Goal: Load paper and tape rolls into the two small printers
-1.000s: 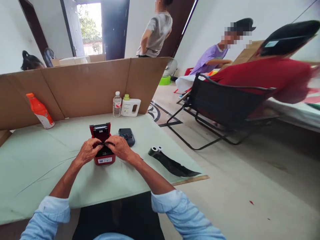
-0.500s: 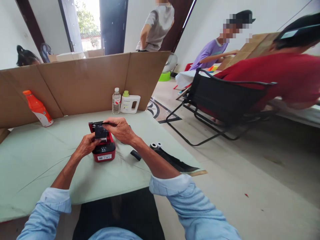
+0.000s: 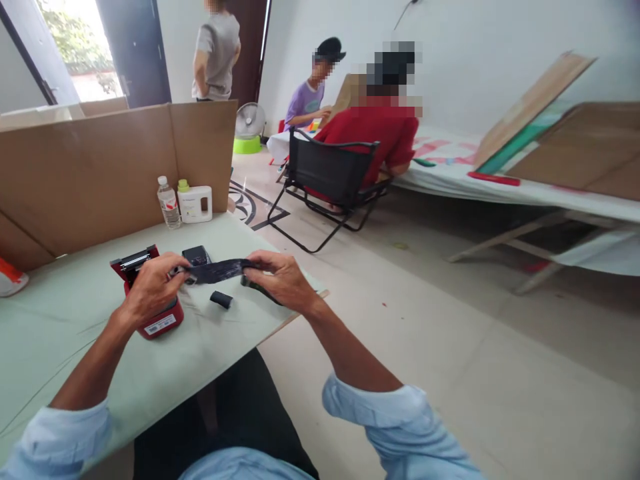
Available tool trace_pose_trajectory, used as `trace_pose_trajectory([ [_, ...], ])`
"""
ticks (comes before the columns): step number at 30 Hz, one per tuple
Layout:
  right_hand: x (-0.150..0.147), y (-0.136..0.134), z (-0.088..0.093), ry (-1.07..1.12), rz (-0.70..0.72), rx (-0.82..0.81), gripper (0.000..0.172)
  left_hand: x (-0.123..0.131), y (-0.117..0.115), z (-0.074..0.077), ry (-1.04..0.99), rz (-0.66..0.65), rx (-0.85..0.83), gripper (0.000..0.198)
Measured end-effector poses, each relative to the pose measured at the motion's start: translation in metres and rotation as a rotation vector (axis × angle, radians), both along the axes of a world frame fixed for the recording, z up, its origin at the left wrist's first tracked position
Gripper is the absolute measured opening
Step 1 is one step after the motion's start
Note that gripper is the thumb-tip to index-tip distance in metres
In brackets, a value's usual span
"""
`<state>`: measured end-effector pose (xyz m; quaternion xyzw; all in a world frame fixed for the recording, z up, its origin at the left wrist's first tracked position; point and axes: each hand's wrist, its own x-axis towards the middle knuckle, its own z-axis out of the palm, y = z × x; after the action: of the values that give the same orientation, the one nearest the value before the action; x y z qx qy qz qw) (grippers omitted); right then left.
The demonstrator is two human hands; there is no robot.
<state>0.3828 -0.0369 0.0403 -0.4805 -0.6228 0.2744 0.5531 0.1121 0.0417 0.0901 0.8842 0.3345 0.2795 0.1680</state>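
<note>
At the left edge of the frame, the base of an orange bottle (image 3: 11, 279) is seen on the table (image 3: 40, 333). The cardboard panel (image 3: 115, 167) is stood upright behind, apparently as a screen. Left of centre, the red box (image 3: 160, 323) is left with its lid raised, probably so that its inside can be reached; it is partly covered by the left hand (image 3: 153, 283). The water bottle (image 3: 169, 203) and white jug (image 3: 196, 203) are set by the panel, seemingly out of the way. The black strip (image 3: 217, 271) is held above the table near the middle, pinched at its left end by the left hand and at its right end by the right hand (image 3: 280, 277), presumably so it lies extended. Beneath it, a dark device (image 3: 197, 256) and a small black roll (image 3: 221, 299) are left within reach.
</note>
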Motion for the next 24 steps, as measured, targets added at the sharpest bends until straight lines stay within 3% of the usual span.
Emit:
trace_pose_trajectory([
  [5, 0.070, 0.003, -0.021, 0.046, -0.214, -0.032, 0.019, 0.098, 0.040, -0.003, 0.159, -0.144, 0.110, 0.016],
  [9, 0.109, 0.007, -0.052, -0.017, -0.342, -0.100, 0.022, 0.167, 0.071, -0.023, 0.339, -0.180, 0.121, 0.026],
  [12, 0.125, 0.010, -0.080, -0.096, -0.430, -0.174, 0.022, 0.203, 0.085, -0.042, 0.444, -0.186, 0.086, 0.030],
  [15, 0.133, 0.010, -0.102, -0.195, -0.452, -0.260, 0.020, 0.222, 0.093, -0.061, 0.517, -0.216, 0.042, 0.031],
  [19, 0.136, 0.004, -0.117, -0.253, -0.330, -0.356, 0.020, 0.222, 0.099, -0.075, 0.629, -0.324, -0.056, 0.027],
  [24, 0.137, -0.004, -0.114, -0.220, -0.154, -0.396, 0.026, 0.209, 0.099, -0.078, 0.768, -0.429, -0.191, 0.077],
])
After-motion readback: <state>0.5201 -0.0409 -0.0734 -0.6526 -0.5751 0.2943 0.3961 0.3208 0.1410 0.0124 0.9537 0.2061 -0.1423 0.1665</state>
